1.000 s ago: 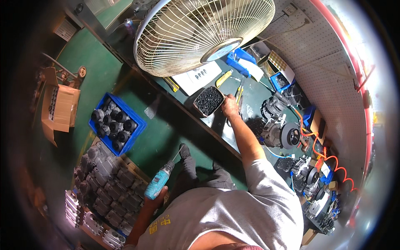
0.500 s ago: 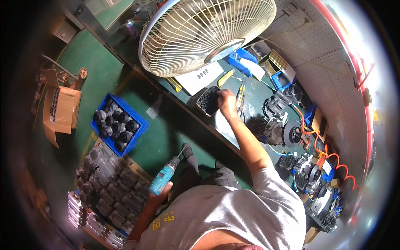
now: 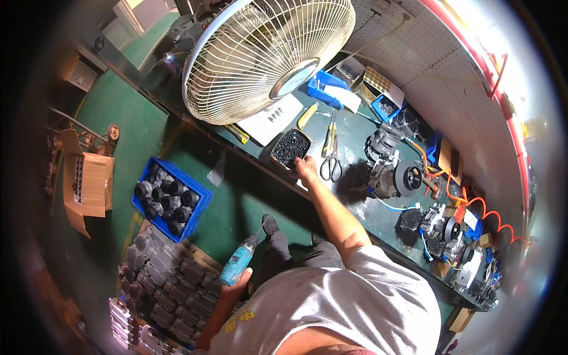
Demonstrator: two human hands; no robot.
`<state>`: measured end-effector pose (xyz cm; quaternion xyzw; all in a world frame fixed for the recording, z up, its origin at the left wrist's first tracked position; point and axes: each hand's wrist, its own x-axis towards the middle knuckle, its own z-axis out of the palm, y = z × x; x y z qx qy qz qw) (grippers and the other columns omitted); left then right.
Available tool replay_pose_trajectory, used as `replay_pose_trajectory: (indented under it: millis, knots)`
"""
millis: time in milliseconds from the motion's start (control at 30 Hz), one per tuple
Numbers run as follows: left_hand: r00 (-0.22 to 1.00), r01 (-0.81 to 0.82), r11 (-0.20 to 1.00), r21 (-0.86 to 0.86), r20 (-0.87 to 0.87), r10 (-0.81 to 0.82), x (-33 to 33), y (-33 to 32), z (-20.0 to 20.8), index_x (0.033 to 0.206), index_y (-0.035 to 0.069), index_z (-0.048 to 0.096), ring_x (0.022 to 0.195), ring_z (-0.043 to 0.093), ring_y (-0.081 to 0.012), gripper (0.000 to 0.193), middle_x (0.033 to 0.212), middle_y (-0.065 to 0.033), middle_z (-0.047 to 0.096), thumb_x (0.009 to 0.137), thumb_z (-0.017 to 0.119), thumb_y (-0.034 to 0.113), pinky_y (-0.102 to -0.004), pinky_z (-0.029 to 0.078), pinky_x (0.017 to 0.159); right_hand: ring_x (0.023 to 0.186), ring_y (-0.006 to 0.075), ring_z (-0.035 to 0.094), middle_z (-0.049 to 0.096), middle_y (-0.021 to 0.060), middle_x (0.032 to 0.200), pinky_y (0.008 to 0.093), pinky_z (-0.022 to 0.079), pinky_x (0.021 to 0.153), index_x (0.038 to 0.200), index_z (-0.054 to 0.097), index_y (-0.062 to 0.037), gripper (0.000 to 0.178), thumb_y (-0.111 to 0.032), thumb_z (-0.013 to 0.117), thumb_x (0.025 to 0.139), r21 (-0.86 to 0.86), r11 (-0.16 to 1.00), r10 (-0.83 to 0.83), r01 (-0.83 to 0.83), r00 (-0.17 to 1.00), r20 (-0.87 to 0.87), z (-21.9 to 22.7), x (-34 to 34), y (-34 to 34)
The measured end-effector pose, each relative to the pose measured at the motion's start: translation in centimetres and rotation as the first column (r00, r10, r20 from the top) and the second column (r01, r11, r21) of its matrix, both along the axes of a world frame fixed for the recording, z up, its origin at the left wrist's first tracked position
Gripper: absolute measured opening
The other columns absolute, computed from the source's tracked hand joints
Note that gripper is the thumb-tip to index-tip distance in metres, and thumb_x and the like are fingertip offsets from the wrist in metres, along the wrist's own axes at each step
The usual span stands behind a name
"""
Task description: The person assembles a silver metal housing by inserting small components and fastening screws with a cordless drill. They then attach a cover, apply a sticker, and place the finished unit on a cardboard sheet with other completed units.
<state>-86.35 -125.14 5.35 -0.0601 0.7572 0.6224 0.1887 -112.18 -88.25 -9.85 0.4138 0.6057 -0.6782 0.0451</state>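
A teal cordless drill [image 3: 238,263] with a long thin bit is in my left hand [image 3: 241,278], its tip pointing away toward my feet. My right hand [image 3: 306,169] reaches over the bench edge. Its fingers are closed at the near right corner of an open box of small black screws [image 3: 291,146] and seem to grip its rim; the fingertips are partly hidden. To the right of the box lie scissors [image 3: 332,169] and a yellow-handled tool [image 3: 330,137]. Beyond it are a yellow utility knife [image 3: 307,116] and a white sheet [image 3: 271,121] with small dark pieces.
A large fan [image 3: 266,65] stands over the bench's far left. Motor assemblies [image 3: 393,174] and a coiled orange hose [image 3: 488,216] occupy the right. On the floor are a blue crate [image 3: 200,204] of black-capped parts, stacked grey castings [image 3: 171,284] and a cardboard box [image 3: 94,177].
My right hand has moved from the box's right side down to its near corner, uncovering the screws and the scissors. The view has shifted a little; my left hand still holds the drill.
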Motion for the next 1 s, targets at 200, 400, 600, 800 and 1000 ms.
replay_pose_trajectory:
  millis: [200, 400, 600, 800, 1000]
  knots:
    - [0.988, 0.087, 0.993, -0.080, -0.117, -0.096, -0.7, -0.4, -0.8, 0.108, 0.002, 0.066, 0.088, 0.064, -0.0172, 0.019, 0.097, -0.0047, 0.068, 0.091, 0.073, 0.009, -0.0342, 0.053, 0.079, 0.073, 0.0375, 0.073, 0.067, 0.0256, 0.101, 0.0440, 0.066, 0.055, 0.110, 0.053, 0.0166, 0.029, 0.003, 0.047, 0.086, -0.025, 0.999, 0.031, -0.030, 0.999, 0.030, 2.5, -0.9, 0.3]
    - [0.994, 0.083, 0.997, 0.006, -0.068, -0.083, -0.8, -0.7, -0.9, 0.114, 0.000, 0.068, 0.097, 0.068, -0.0222, 0.024, 0.106, -0.0100, 0.071, 0.093, 0.071, 0.009, -0.0353, 0.054, 0.086, 0.071, 0.0394, 0.073, 0.067, 0.0265, 0.097, 0.0445, 0.066, 0.056, 0.111, 0.052, 0.0161, 0.026, 0.005, 0.046, 0.089, 0.005, 0.996, 0.092, -0.092, 0.996, 0.008, 3.1, 1.8, 2.6]
    - [0.985, 0.166, 0.982, -0.084, 0.062, -0.161, -1.0, -2.1, -3.1, 0.110, -0.001, 0.068, 0.088, 0.067, -0.0198, 0.020, 0.099, -0.0086, 0.070, 0.091, 0.070, 0.005, -0.0343, 0.054, 0.078, 0.071, 0.0340, 0.072, 0.065, 0.0191, 0.088, 0.0445, 0.065, 0.057, 0.102, 0.058, 0.0090, 0.015, 0.003, 0.050, 0.091, -0.051, 0.984, 0.173, -0.170, 0.983, 0.066, 5.2, 8.2, 3.3]
    - [0.960, 0.274, 0.962, -0.018, 0.064, -0.272, -3.1, -0.6, -3.1, 0.099, 0.002, 0.065, 0.065, 0.055, -0.0105, 0.009, 0.078, -0.0010, 0.059, 0.091, 0.066, 0.006, -0.0289, 0.046, 0.059, 0.071, 0.0230, 0.071, 0.072, 0.0134, 0.090, 0.0365, 0.064, 0.059, 0.102, 0.067, 0.0041, 0.023, 0.001, 0.047, 0.092, -0.255, 0.960, 0.134, -0.114, 0.989, 0.064, 4.9, 17.3, 3.6]
    - [0.893, 0.396, 0.912, -0.107, 0.277, -0.355, -5.1, 2.8, -7.1, 0.104, 0.002, 0.067, 0.069, 0.058, -0.0108, 0.016, 0.082, 0.0001, 0.064, 0.092, 0.069, 0.012, -0.0287, 0.048, 0.063, 0.070, 0.0152, 0.072, 0.074, 0.0097, 0.096, 0.0253, 0.058, 0.055, 0.117, 0.069, -0.0027, 0.034, 0.000, 0.044, 0.095, -0.230, 0.964, 0.136, -0.132, 0.991, 0.002, 10.0, 28.0, 3.6]
